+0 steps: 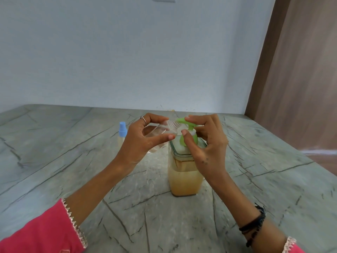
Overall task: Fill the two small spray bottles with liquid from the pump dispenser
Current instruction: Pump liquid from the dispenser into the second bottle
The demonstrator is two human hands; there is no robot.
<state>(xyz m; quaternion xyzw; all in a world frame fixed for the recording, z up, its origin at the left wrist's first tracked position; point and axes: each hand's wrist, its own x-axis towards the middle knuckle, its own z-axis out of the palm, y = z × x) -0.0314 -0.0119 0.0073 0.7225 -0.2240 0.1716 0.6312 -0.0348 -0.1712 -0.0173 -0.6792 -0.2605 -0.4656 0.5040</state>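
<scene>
two hands meet over the dispenser (184, 172), which stands on the grey veined counter (54, 161) right in front of me. my left hand (144, 141) grips a clear bottle (160, 132), thumb below and fingers curled over the top, the bottle tilted on its side with its open threaded neck turned toward the green spout (182, 121). neck and spout tip sit very close, maybe touching; the blur there keeps me from saying which. a ring (143, 119) shows on one finger of that hand.

my right hand (206, 143) is at the green pump head (189, 133), fingertips laid on top of the spout arm and the thumb against the white collar beneath, so it pinches the pump between them. the dispenser body is clear and square, holding a cloudy yellow-orange liquid up to roughly the middle, with a darker residue line above it.

a second small bottle (121, 136) stands upright on the counter just left of my left hand, blue spray cap on, pale yellowish contents inside; my hand hides part of it.

pink sleeves (36, 234) with trimmed cuffs frame both forearms, and dark thread bands (253, 225) wrap the right wrist. behind the counter is a pale wall (127, 52), with a brown panel (300, 79) at the right.
</scene>
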